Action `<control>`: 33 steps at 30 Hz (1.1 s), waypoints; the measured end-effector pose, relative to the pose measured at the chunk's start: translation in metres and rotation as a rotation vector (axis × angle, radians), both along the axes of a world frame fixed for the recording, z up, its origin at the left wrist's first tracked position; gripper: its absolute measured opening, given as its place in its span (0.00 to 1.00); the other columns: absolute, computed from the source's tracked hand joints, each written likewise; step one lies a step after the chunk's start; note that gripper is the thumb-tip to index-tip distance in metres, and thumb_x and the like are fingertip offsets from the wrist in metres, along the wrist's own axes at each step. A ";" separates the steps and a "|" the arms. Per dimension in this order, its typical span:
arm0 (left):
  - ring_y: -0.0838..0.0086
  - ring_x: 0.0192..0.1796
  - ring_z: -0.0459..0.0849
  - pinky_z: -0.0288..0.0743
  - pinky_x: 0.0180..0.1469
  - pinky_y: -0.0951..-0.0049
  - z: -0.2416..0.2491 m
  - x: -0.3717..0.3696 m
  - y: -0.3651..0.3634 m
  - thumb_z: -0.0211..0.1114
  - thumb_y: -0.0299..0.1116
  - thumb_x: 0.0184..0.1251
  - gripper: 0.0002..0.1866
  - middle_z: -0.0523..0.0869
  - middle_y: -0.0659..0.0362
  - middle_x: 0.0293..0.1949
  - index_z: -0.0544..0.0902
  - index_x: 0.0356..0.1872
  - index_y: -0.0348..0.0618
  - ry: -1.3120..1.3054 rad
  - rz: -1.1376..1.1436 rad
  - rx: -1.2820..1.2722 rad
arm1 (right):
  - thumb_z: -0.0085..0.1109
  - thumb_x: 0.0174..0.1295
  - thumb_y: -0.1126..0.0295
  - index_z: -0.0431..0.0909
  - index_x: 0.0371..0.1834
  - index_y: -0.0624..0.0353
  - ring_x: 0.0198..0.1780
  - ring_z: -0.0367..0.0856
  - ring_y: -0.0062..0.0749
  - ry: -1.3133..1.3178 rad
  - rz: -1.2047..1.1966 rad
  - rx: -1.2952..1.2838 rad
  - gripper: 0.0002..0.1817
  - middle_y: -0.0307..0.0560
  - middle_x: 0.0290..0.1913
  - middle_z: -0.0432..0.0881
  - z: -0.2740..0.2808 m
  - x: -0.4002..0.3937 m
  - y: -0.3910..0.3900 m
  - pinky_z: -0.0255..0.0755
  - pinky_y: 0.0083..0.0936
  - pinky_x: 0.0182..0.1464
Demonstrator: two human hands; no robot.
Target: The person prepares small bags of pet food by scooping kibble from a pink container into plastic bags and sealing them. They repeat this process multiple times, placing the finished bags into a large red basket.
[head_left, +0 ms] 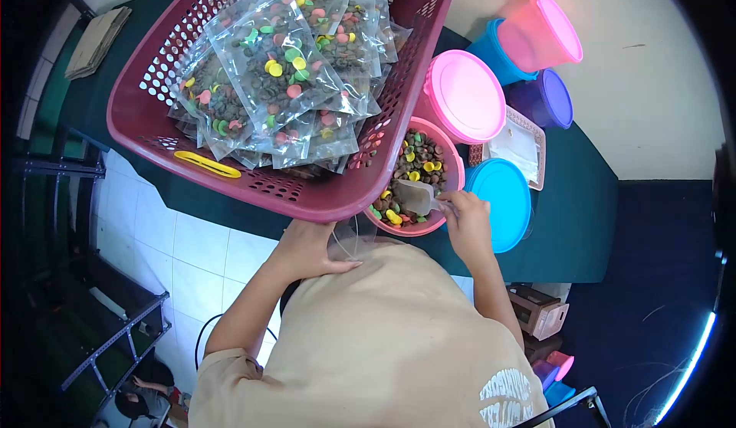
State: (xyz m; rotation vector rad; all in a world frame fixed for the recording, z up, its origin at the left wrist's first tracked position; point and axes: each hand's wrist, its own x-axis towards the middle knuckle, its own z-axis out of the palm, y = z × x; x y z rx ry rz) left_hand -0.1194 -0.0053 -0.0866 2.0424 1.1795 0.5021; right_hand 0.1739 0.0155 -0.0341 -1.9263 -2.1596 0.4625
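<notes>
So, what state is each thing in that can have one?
Basket: heaped with bags
Filled bags: piled, holding coloured pieces
Open pink tub: uncovered, containing loose pieces
Scoop: dipped in pieces, right hand gripping handle
Clear bag: at left hand, contents unclear
Purple tub: lid on
Large pink-lidded tub: covered

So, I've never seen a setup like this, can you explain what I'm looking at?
There's no machine here, just a person's bare hands, in one picture from a camera worn on the head, looking forward and down. The right hand holds a scoop in an open pink tub of small coloured pieces. The left hand seems to hold a clear plastic bag. On the green table are a maroon basket of filled bags and several lidded tubs.
</notes>
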 end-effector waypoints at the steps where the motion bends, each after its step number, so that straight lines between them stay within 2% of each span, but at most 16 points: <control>1: 0.49 0.62 0.73 0.67 0.63 0.55 -0.002 -0.001 0.000 0.79 0.55 0.37 0.55 0.73 0.42 0.61 0.63 0.68 0.44 0.002 -0.003 -0.003 | 0.60 0.60 0.72 0.82 0.41 0.54 0.43 0.77 0.40 0.016 -0.012 -0.009 0.07 0.43 0.36 0.82 0.002 -0.001 -0.003 0.60 0.37 0.45; 5: 0.46 0.65 0.70 0.65 0.65 0.53 -0.002 -0.001 0.003 0.78 0.54 0.39 0.54 0.70 0.42 0.64 0.62 0.69 0.43 -0.008 -0.039 -0.010 | 0.60 0.60 0.71 0.82 0.41 0.54 0.43 0.77 0.39 0.079 -0.028 -0.099 0.07 0.43 0.36 0.83 0.008 -0.002 -0.010 0.60 0.36 0.46; 9: 0.46 0.65 0.70 0.64 0.65 0.53 0.000 -0.002 0.004 0.78 0.55 0.39 0.55 0.70 0.42 0.64 0.62 0.69 0.43 0.012 -0.049 -0.001 | 0.61 0.60 0.71 0.83 0.40 0.54 0.43 0.77 0.38 0.110 -0.070 -0.002 0.06 0.43 0.36 0.83 -0.015 -0.017 -0.012 0.59 0.35 0.46; 11: 0.46 0.65 0.70 0.65 0.65 0.53 -0.002 -0.002 0.003 0.78 0.55 0.38 0.55 0.71 0.42 0.63 0.62 0.69 0.42 0.014 -0.051 0.001 | 0.61 0.59 0.72 0.83 0.40 0.54 0.43 0.77 0.38 0.259 -0.106 -0.033 0.07 0.43 0.37 0.83 -0.027 -0.027 -0.017 0.59 0.33 0.47; 16: 0.45 0.64 0.71 0.65 0.65 0.53 0.001 -0.005 0.003 0.78 0.57 0.39 0.56 0.71 0.41 0.63 0.62 0.69 0.42 0.051 -0.048 -0.013 | 0.61 0.59 0.71 0.83 0.42 0.53 0.45 0.77 0.37 0.319 -0.142 -0.130 0.08 0.44 0.39 0.84 -0.029 -0.013 -0.019 0.58 0.31 0.48; 19: 0.45 0.64 0.71 0.65 0.64 0.53 0.001 -0.005 0.004 0.77 0.58 0.39 0.56 0.71 0.41 0.62 0.62 0.69 0.41 0.059 -0.059 -0.009 | 0.60 0.60 0.70 0.83 0.42 0.55 0.44 0.79 0.38 0.408 -0.181 -0.158 0.08 0.47 0.39 0.83 -0.031 -0.007 -0.019 0.62 0.32 0.49; 21: 0.45 0.64 0.71 0.65 0.64 0.54 0.000 -0.005 0.004 0.77 0.58 0.39 0.56 0.71 0.41 0.62 0.62 0.69 0.40 0.071 -0.059 -0.010 | 0.59 0.61 0.70 0.83 0.43 0.58 0.41 0.81 0.38 0.517 -0.241 -0.184 0.09 0.51 0.39 0.83 -0.034 -0.005 -0.018 0.69 0.31 0.47; 25: 0.46 0.64 0.71 0.65 0.65 0.54 0.000 -0.007 0.005 0.77 0.57 0.39 0.55 0.71 0.41 0.63 0.62 0.69 0.41 0.061 -0.066 -0.020 | 0.59 0.63 0.71 0.83 0.44 0.60 0.40 0.82 0.36 0.545 -0.251 -0.179 0.09 0.53 0.38 0.83 -0.026 -0.003 -0.014 0.72 0.27 0.44; 27: 0.46 0.64 0.70 0.65 0.65 0.54 0.000 -0.007 0.005 0.77 0.57 0.39 0.55 0.71 0.42 0.63 0.62 0.70 0.43 0.033 -0.065 -0.004 | 0.58 0.65 0.71 0.82 0.45 0.60 0.39 0.80 0.29 0.586 -0.307 -0.218 0.09 0.48 0.36 0.82 -0.027 0.003 -0.014 0.71 0.24 0.44; 28: 0.46 0.64 0.70 0.65 0.65 0.54 -0.001 -0.007 0.004 0.77 0.57 0.39 0.55 0.71 0.42 0.63 0.62 0.70 0.43 0.034 -0.067 -0.005 | 0.58 0.65 0.71 0.82 0.45 0.60 0.39 0.80 0.29 0.587 -0.309 -0.218 0.09 0.48 0.36 0.82 -0.025 0.005 -0.014 0.71 0.24 0.44; 30: 0.46 0.65 0.70 0.64 0.65 0.54 -0.002 -0.007 0.004 0.78 0.55 0.39 0.55 0.71 0.42 0.64 0.61 0.70 0.45 0.033 -0.054 0.000 | 0.57 0.66 0.70 0.81 0.45 0.63 0.38 0.77 0.23 0.748 -0.364 -0.243 0.10 0.41 0.34 0.81 -0.020 0.007 -0.012 0.71 0.22 0.44; 33: 0.46 0.65 0.69 0.64 0.66 0.53 0.000 -0.007 0.005 0.78 0.55 0.39 0.55 0.70 0.42 0.64 0.61 0.70 0.46 0.030 -0.062 -0.055 | 0.57 0.67 0.69 0.80 0.44 0.64 0.38 0.75 0.20 0.874 -0.378 -0.239 0.10 0.38 0.34 0.80 -0.019 0.009 -0.013 0.70 0.20 0.42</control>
